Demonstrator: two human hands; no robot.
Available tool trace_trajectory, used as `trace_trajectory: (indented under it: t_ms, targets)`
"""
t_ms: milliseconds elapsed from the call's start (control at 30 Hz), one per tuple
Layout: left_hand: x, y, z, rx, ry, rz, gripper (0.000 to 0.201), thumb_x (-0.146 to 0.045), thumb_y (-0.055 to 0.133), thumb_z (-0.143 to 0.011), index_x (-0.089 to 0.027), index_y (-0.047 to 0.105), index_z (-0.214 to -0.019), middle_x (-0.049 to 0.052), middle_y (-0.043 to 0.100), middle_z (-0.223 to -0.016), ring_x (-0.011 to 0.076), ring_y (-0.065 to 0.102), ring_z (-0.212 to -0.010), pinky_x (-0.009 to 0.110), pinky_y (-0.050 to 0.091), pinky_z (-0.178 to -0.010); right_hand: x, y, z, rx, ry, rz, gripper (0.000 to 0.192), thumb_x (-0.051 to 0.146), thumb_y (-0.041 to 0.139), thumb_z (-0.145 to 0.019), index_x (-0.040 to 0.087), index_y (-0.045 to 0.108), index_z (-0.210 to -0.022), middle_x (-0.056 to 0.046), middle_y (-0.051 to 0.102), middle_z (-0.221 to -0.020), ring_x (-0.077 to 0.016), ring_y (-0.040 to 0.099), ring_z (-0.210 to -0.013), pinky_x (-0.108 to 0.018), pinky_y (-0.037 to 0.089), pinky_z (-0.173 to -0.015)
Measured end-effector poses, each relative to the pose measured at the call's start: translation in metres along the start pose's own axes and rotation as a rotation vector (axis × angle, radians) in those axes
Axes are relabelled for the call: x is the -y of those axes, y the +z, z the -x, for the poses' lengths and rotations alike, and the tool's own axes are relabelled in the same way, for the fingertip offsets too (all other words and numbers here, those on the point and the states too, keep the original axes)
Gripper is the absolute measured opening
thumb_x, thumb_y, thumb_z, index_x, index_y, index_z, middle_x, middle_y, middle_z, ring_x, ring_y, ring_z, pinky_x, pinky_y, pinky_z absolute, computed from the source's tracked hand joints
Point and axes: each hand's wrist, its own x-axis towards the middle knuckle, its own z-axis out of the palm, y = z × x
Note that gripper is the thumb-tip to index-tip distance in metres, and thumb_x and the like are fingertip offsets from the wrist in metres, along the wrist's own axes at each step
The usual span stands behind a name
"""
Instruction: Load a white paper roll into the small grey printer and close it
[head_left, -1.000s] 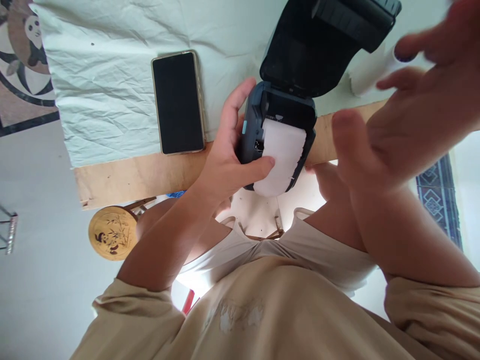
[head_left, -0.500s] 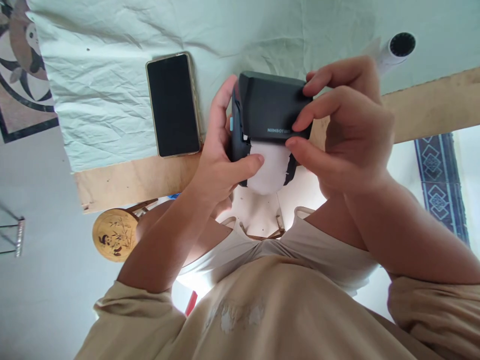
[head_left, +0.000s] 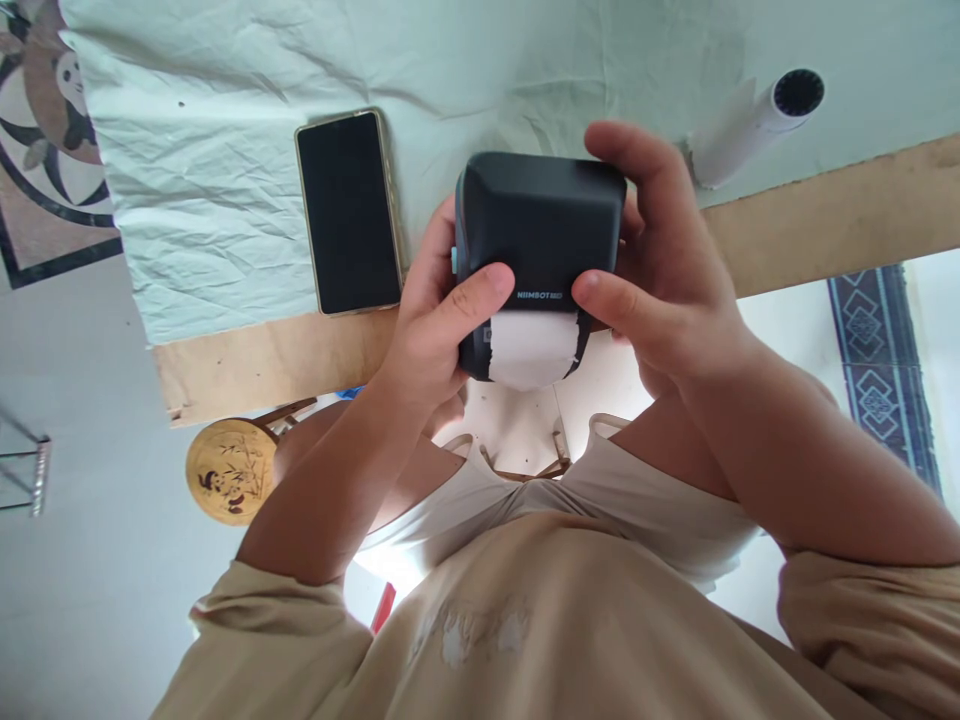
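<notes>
A dark label printer (head_left: 541, 225) marked NIIMBOT is held up over the table's near edge, its lid lying closed. White label paper (head_left: 534, 345) with a ragged edge sticks out of its near end. My left hand (head_left: 442, 310) grips the printer's left side, thumb on the lid beside a small light-blue button. Around the right side my right hand (head_left: 667, 250) is wrapped, thumb on the lid's near corner and index finger at the far corner. The other fingers of both hands are partly hidden behind the printer.
A phone (head_left: 350, 212) with a dark screen lies left of my hands on the pale green cloth (head_left: 210, 200). To the right lies a white roll (head_left: 739, 130) with a black end. Bare wood (head_left: 277, 365) edges the table. A round stool (head_left: 230, 472) stands below at left.
The printer's lid has gone from raised to closed. My right hand has shifted from pinching the lid's edge to gripping the printer's right side. My left thumb has moved from the paper onto the lid.
</notes>
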Motion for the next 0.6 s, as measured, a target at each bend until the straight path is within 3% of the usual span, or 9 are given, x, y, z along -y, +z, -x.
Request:
trace_trajectory:
  t_ms: [200, 300, 433, 600]
  targets:
    - [-0.001, -0.011, -0.001, 0.083, 0.016, 0.072, 0.032, -0.026, 0.067, -0.075, -0.025, 0.058, -0.106, 0.0, 0.063, -0.082, 0.0137, 0.062, -0.073, 0.022, 0.044, -0.051, -0.002, -0.004, -0.001, 0.033, -0.021, -0.034, 0.065, 0.029, 0.069, -0.077, 0.035, 0.035, -0.134, 0.0, 0.05, -0.115, -0.0073, 0.058, -0.08, -0.022, 0.056, -0.067]
    - [0.0, -0.013, -0.002, 0.114, 0.012, 0.07, 0.031, -0.025, 0.066, -0.077, -0.024, 0.057, -0.106, -0.001, 0.062, -0.079, 0.0116, 0.062, -0.067, 0.02, 0.044, -0.05, 0.005, -0.001, 0.001, -0.012, 0.037, -0.009, 0.062, 0.029, 0.067, -0.079, 0.034, 0.036, -0.133, 0.0, 0.049, -0.117, -0.0068, 0.055, -0.079, -0.022, 0.054, -0.067]
    - [0.001, -0.013, -0.004, 0.122, 0.04, 0.038, 0.029, -0.03, 0.063, -0.079, -0.025, 0.057, -0.107, 0.0, 0.064, -0.085, 0.0165, 0.067, -0.082, 0.02, 0.046, -0.05, 0.009, 0.002, 0.003, -0.039, 0.077, -0.019, 0.059, 0.033, 0.065, -0.081, 0.035, 0.036, -0.133, 0.0, 0.049, -0.118, -0.0072, 0.054, -0.079, -0.021, 0.051, -0.065]
    - [-0.002, -0.009, -0.005, 0.054, -0.018, 0.039, 0.029, -0.042, 0.044, -0.089, -0.022, 0.063, -0.1, 0.004, 0.069, -0.089, 0.0234, 0.063, -0.11, 0.029, 0.055, -0.082, 0.008, 0.0, 0.003, -0.046, 0.03, 0.006, 0.057, 0.034, 0.061, -0.083, 0.033, 0.036, -0.135, 0.0, 0.05, -0.125, -0.0081, 0.055, -0.081, -0.023, 0.053, -0.071]
